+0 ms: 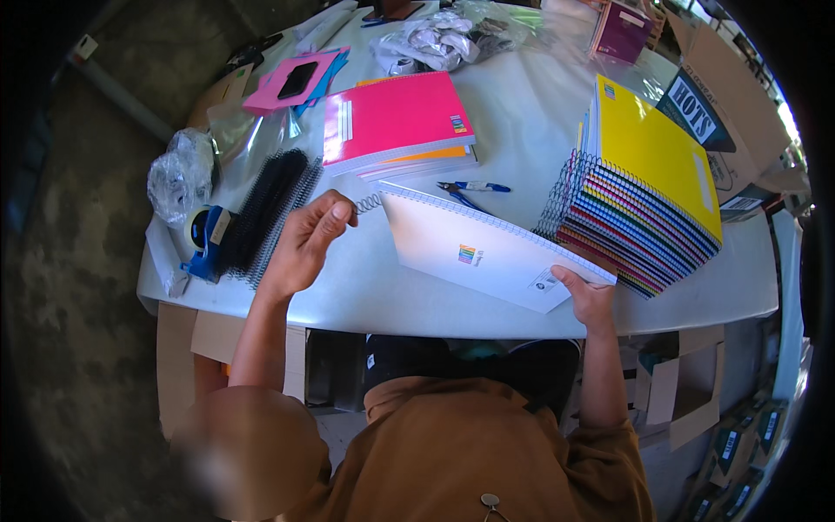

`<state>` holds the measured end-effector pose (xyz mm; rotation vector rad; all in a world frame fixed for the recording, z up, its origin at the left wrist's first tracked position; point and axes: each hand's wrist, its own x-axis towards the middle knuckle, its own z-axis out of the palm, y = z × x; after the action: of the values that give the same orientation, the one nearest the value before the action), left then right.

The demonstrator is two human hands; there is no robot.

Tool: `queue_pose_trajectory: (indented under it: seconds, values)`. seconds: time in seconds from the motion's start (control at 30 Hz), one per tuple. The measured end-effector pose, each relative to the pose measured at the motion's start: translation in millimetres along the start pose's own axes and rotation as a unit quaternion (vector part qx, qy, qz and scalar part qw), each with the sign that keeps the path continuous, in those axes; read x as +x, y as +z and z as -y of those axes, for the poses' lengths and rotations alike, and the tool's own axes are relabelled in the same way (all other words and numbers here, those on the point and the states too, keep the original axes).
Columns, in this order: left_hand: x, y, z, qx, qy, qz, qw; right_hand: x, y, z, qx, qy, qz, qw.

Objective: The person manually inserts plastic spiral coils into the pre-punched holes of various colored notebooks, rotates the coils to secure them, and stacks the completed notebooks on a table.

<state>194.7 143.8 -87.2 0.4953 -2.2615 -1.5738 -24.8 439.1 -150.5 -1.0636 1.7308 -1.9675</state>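
A notebook (474, 248) with its white cover facing me is held tilted above the table's near side, its punched edge uppermost. My right hand (590, 300) grips its lower right corner, thumb on the cover. At the notebook's upper left corner, a spiral wire coil (368, 203) sticks out past the edge. My left hand (306, 237) pinches the coil's outer end between thumb and fingers. Just behind the notebook lie cutting pliers (461, 195) with dark jaws and a blue pen-like tool (484, 186). A bundle of black spiral coils (271, 209) rests left of my left hand.
Pink-covered notebooks (400, 117) are stacked behind. At right stands a tall pile of spiral-bound notebooks (652, 165), yellow on top, beside a cardboard box (739, 113). A blue tape dispenser (207, 244) and crumpled plastic (181, 177) sit at left; a phone (298, 80) lies on coloured sheets.
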Motion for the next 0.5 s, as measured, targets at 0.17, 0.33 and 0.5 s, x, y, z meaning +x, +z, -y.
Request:
queue_pose_trajectory:
  seconds: [0.17, 0.33, 0.5]
  values:
    - [1.5, 6.5, 0.6, 0.092, 0.096, -0.055, 0.99, 1.5, 2.3, 2.4, -0.012, -0.02, 0.007, 1.0]
    - [4.1, 6.3, 1.3, 0.135, 0.048, -0.102, 0.984, 1.4, -2.8, 0.9, -0.056, -0.049, 0.047, 0.996]
    - [11.3, -3.3, -15.2, -0.035, -0.034, -0.041, 0.998, 8.2, -3.0, -2.0, 0.021, -0.106, 0.104, 0.989]
